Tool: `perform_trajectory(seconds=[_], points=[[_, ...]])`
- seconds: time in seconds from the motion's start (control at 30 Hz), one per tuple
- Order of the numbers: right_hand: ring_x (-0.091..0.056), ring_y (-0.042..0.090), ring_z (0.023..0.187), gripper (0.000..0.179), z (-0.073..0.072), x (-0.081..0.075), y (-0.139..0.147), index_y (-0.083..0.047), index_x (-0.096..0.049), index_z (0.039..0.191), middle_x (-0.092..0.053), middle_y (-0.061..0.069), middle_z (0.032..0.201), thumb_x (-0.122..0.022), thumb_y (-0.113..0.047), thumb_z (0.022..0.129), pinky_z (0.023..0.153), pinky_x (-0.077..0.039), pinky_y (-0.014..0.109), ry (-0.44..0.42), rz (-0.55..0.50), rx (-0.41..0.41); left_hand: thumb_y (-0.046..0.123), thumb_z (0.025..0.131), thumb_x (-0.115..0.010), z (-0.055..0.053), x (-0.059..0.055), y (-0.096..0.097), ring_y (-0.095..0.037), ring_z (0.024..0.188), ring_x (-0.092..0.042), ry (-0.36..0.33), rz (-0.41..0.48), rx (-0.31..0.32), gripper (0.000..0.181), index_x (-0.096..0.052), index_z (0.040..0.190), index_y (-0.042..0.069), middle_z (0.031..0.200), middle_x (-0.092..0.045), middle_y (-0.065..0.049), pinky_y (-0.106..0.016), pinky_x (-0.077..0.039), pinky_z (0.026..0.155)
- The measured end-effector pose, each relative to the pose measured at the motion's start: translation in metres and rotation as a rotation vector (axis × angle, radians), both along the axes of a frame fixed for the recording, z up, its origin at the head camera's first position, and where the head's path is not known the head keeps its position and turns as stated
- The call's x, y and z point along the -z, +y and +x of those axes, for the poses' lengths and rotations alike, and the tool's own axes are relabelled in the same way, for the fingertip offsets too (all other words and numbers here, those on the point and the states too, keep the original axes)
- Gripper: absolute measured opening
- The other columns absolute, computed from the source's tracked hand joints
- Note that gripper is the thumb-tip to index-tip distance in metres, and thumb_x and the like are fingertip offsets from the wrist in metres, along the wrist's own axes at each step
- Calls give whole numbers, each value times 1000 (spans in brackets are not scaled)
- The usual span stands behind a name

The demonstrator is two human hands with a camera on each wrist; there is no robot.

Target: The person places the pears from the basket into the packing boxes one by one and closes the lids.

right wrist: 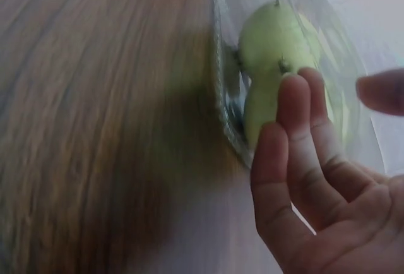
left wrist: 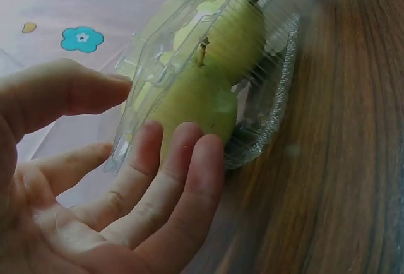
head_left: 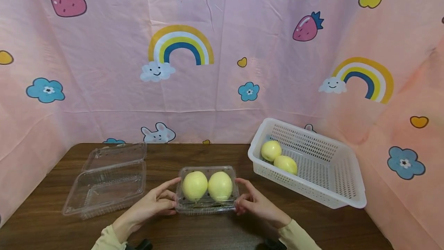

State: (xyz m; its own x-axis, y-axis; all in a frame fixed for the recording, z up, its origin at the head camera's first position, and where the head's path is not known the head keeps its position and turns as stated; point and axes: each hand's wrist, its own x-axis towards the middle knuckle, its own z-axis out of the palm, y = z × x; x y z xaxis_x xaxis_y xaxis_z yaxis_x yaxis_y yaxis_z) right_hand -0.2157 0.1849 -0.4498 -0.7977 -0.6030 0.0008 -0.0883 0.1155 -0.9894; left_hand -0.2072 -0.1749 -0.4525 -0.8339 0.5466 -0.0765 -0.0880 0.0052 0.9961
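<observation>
A clear plastic clamshell box (head_left: 207, 209) sits on the table in front of me, its lid down over two yellow-green pears (head_left: 195, 185). My left hand (head_left: 150, 205) is at the left end of the box. In the left wrist view its fingers (left wrist: 192, 166) are spread and loosely bent against the side wall, with the thumb by the lid's edge. At the other end is my right hand (head_left: 260, 206). The right wrist view has its fingers (right wrist: 293, 107) loosely extended beside the box and the thumb standing apart from it. Stems show on the pears through the plastic.
To the left, a second clear clamshell box (head_left: 104, 200) stands with its lid up. A white perforated basket (head_left: 308, 188) sits at the right, with two more pears (head_left: 285, 164) in its left end. A patterned pink cloth (head_left: 222, 122) hangs behind the brown wooden table (head_left: 166, 234).
</observation>
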Motion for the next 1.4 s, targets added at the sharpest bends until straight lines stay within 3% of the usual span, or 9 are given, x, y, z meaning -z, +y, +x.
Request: perform_trajectory(seconds=[0.17,0.37,0.8,1.03,1.4], points=[[-64,20,76,65,-1,2,-6,-4,-17,149,-63,11,84,-50,3,93,72,-54,35,-42,-9,62,9,95,-61,0,1,6,-24,95,-58,-3,3,-23,78,-11,154,2,104,-52,-13,-43,-52,83],[-66,20,77,67,-2,3,-9,-5,-16,149,-65,13,85,-52,2,93,75,-54,38,-67,-34,77,9,96,-58,-1,3,11,-25,92,-60,-26,6,-24,81,-2,155,6,95,-59,-11,-40,-54,79],[-67,20,74,71,-13,5,-14,-9,-13,149,-67,12,80,-52,4,91,74,-55,40,-150,-75,92,7,93,-60,-5,4,19,-24,77,-67,-22,-63,-130,81,-9,156,11,84,-68,-15,-33,-53,64],[-67,20,73,72,-14,5,-14,-9,-12,149,-68,14,79,-52,3,89,71,-55,37,-151,-57,108,5,94,-57,-5,0,21,-26,77,-69,-50,-30,-107,81,-5,156,11,89,-70,-21,-35,-55,66],[-66,20,65,74,-11,-1,-16,-11,-17,148,-67,14,74,-55,2,86,64,-54,34,-165,-21,150,3,92,-53,-7,-3,25,-25,70,-69,-57,-66,-112,81,-3,155,12,80,-69,-17,-31,-53,60]])
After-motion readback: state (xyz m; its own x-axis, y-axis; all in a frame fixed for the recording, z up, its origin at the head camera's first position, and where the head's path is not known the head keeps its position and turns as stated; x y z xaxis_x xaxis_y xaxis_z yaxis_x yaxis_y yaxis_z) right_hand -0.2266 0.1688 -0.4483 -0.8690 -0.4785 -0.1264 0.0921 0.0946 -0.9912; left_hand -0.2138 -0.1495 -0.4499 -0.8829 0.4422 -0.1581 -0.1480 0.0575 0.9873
